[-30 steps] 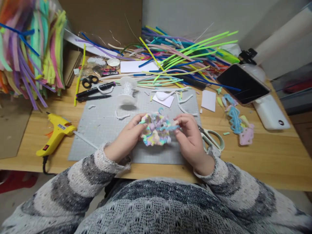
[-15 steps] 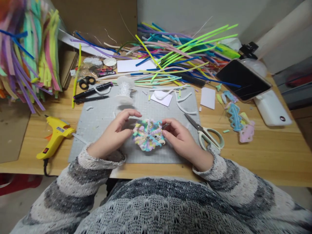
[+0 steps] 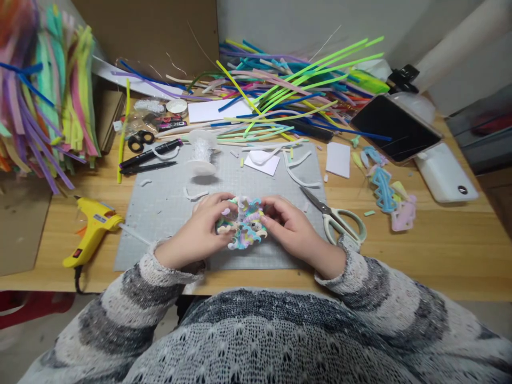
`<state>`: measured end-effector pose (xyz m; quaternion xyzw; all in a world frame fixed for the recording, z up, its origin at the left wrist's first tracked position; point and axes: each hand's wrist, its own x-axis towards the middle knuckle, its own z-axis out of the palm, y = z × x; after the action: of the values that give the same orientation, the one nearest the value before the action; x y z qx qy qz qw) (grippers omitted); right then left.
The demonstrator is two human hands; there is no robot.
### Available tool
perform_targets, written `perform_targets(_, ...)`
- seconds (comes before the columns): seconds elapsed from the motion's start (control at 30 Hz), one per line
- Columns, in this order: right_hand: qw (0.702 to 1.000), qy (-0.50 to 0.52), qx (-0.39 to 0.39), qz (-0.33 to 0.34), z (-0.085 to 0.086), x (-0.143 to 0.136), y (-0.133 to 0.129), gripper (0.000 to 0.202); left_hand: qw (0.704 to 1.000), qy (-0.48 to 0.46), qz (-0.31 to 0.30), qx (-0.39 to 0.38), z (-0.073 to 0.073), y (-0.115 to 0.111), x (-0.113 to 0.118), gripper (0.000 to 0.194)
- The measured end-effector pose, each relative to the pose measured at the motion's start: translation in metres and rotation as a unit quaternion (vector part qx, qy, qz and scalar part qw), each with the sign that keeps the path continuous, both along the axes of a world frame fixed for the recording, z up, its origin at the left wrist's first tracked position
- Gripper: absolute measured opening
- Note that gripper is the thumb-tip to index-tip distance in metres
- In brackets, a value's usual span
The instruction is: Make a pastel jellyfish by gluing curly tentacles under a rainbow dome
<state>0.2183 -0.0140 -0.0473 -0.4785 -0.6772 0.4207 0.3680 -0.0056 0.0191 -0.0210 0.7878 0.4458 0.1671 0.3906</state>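
A round pastel ornament of curled pipe cleaners (image 3: 246,229), in blue, pink, yellow and mint, is between my hands just over the grey cutting mat (image 3: 156,213). My left hand (image 3: 202,226) grips its left side, the fingers curled over the edge and partly hidden. At the opposite edge, my right hand (image 3: 290,226) pinches it between thumb and fingers. Scissors with pale handles (image 3: 338,221) lie right of my right hand. Beyond my left hand are a short white pipe cleaner piece (image 3: 195,194) and a spool of clear thread (image 3: 200,154).
A yellow hot glue gun (image 3: 92,226) lies at the left. Many loose pipe cleaners (image 3: 288,90) are heaped along the back, with bundled ones (image 3: 52,96) at the far left. Black markers (image 3: 150,154), a phone (image 3: 396,128), a white power bank (image 3: 446,173) and pastel pieces (image 3: 384,186) surround the mat.
My left hand has moved right and closed on the ornament's left side, covering part of it. My right hand keeps its hold. The whole view has shifted slightly.
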Motion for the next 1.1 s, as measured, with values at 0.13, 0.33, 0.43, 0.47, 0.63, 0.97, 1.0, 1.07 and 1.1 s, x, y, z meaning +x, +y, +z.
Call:
perform_targets(0.13,1.0,-0.001,0.004,0.002,0.0,0.0,0.0,0.025,1.0,0.024,0.017,-0.001,0.001,0.003,0.005,0.027)
perform_targets(0.33,1.0,-0.012,0.004,0.002,-0.001,-0.001,0.001,0.026,0.999,0.013,0.047,-0.005,0.002,0.001,0.011,0.022)
perform_targets(0.43,1.0,-0.018,0.01,0.001,-0.001,-0.001,0.0,0.026,0.998,0.021,0.059,0.009,0.003,-0.003,0.012,0.019)
perform_targets(0.47,1.0,-0.018,0.011,0.001,-0.001,-0.001,0.0,0.026,0.998,0.027,0.061,0.015,0.003,-0.004,0.012,0.019)
perform_targets(0.63,1.0,-0.017,0.007,0.003,0.001,-0.001,0.0,0.026,0.995,0.054,0.074,0.05,0.006,-0.009,0.013,0.014)
perform_targets(0.97,1.0,-0.027,0.005,0.005,0.002,-0.001,-0.001,0.026,0.991,0.061,0.082,0.082,0.006,-0.012,0.013,0.011)
perform_targets(1.0,1.0,-0.029,0.005,0.005,0.002,-0.001,-0.001,0.026,0.991,0.06,0.084,0.08,0.006,-0.011,0.013,0.011)
perform_targets(1.07,1.0,-0.029,0.005,0.003,0.003,-0.002,-0.001,0.026,0.991,0.059,0.093,0.079,0.005,-0.01,0.014,0.01)
perform_targets(1.1,1.0,-0.028,0.004,0.002,0.003,-0.002,-0.001,0.026,0.99,0.06,0.096,0.079,0.005,-0.01,0.014,0.009)
